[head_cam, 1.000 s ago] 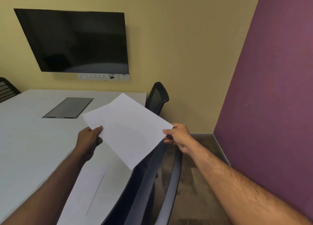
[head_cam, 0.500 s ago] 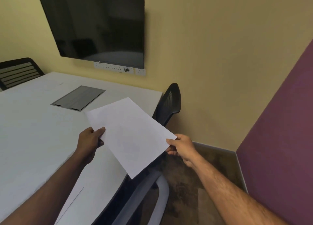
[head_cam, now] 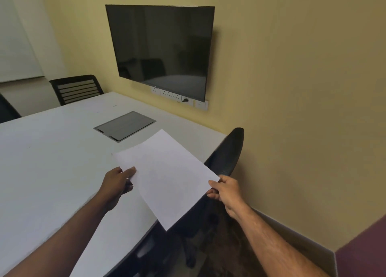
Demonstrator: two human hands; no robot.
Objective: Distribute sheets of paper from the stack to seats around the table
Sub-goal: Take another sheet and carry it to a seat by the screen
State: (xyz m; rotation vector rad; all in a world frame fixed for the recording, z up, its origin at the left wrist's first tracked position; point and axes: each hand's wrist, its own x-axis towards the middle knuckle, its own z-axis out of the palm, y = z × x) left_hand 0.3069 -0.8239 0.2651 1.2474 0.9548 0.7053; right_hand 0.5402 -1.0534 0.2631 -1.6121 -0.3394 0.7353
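Sheet [head_cam: 167, 178] farther along table [head_cam: 52, 161], between left hand [head_cam: 117, 184] and right hand [head_cam: 226, 191]

The sheet [head_cam: 167, 178] is thin matt white paper, smooth. The table [head_cam: 52, 161] looks smooth and matt white — its hatch [head_cam: 125, 126], at eleven o'clock from the sheet, dull grey. The screen [head_cam: 163, 47] at twelve is glossy black; the chair back [head_cam: 227, 155] at two, dark mesh.

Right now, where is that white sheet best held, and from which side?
By its two opposite sides, pinched from outside: the left hand at the left edge, the right hand at the right corner. The sheet is thin, flat and unsupported above the table edge, so a grip on both sides likely keeps it from drooping.
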